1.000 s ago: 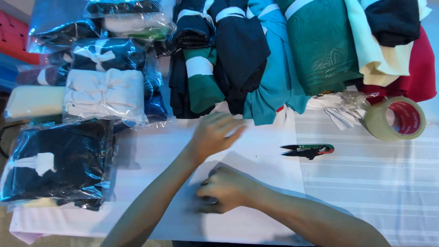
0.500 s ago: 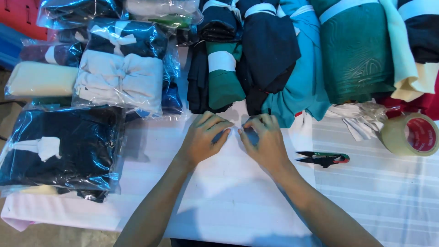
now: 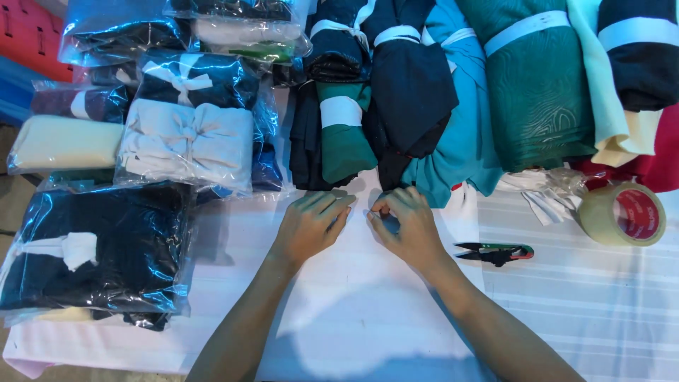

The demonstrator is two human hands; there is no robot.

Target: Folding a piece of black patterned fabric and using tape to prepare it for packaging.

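**Bags Packed, One Still Flat**

Some clothes are already in shiny bags (image 3: 106, 247) on my left. The rolled clothes (image 3: 417, 92) up top are not bagged yet. A flat clear bag (image 3: 339, 311) lies on the white table (image 3: 587, 311) under my hands. My left hand (image 3: 308, 226) rests on it, fingers loose and flat. My right hand (image 3: 410, 226) is curled, pinching the bag's top edge. Little scissors (image 3: 495, 252) and a tape roll (image 3: 622, 213) wait nearby.

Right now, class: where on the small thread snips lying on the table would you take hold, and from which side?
Grip the thread snips at the wider handle end with the red tip, coming from the right. The dark pointed blades face left toward the right hand, and the snips lie flat on the table, so pinch from above.
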